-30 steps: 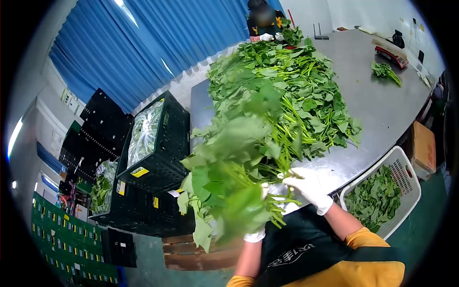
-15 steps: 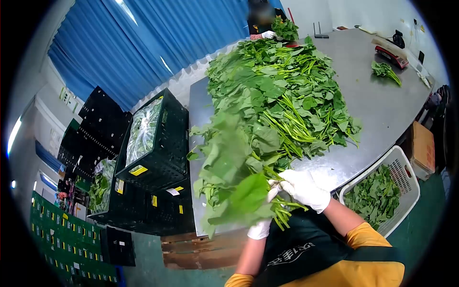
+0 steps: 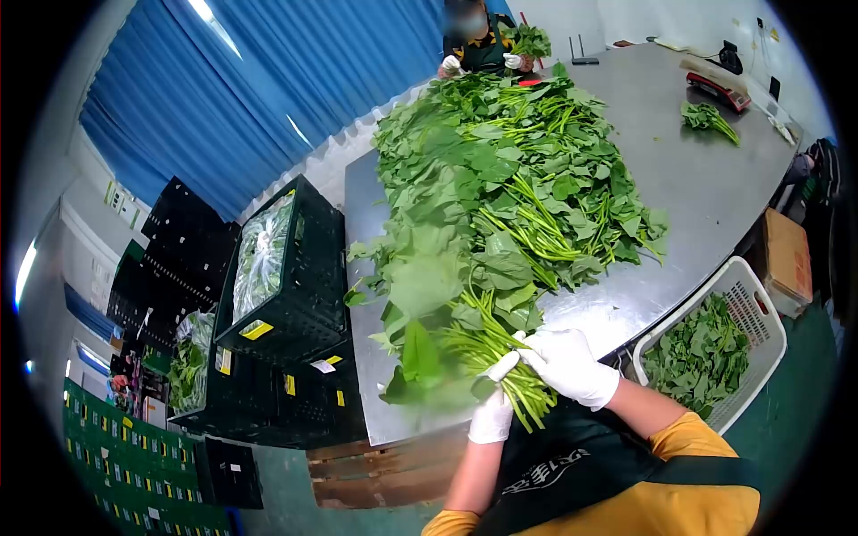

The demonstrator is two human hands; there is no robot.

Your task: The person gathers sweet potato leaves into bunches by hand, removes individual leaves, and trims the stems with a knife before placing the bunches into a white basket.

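In the head view, my left hand (image 3: 493,413), in a white glove, is wrapped round a bunch of leafy green stems (image 3: 480,338). The cut ends stick out toward my apron, and the leaves spread away over the table, partly blurred. My right hand (image 3: 568,366), also gloved in white, is closed at the right side of the same stems, thumb and fingers pinched on them. Just beyond the bunch, a big heap of leafy greens (image 3: 527,205) covers much of the metal table (image 3: 684,192).
A white basket (image 3: 761,344) with greens stands at the lower right, by a cardboard box (image 3: 786,259). Dark green crates (image 3: 313,268) are stacked on the left. Across the table, a co-worker (image 3: 487,54) handles greens. A red scale (image 3: 718,89) and small bunch (image 3: 710,121) sit far right.
The stems in my hands now lie more gathered and more fully in view, leaves turned toward the table. My hands stay close together. The co-worker's second hand has come into view.
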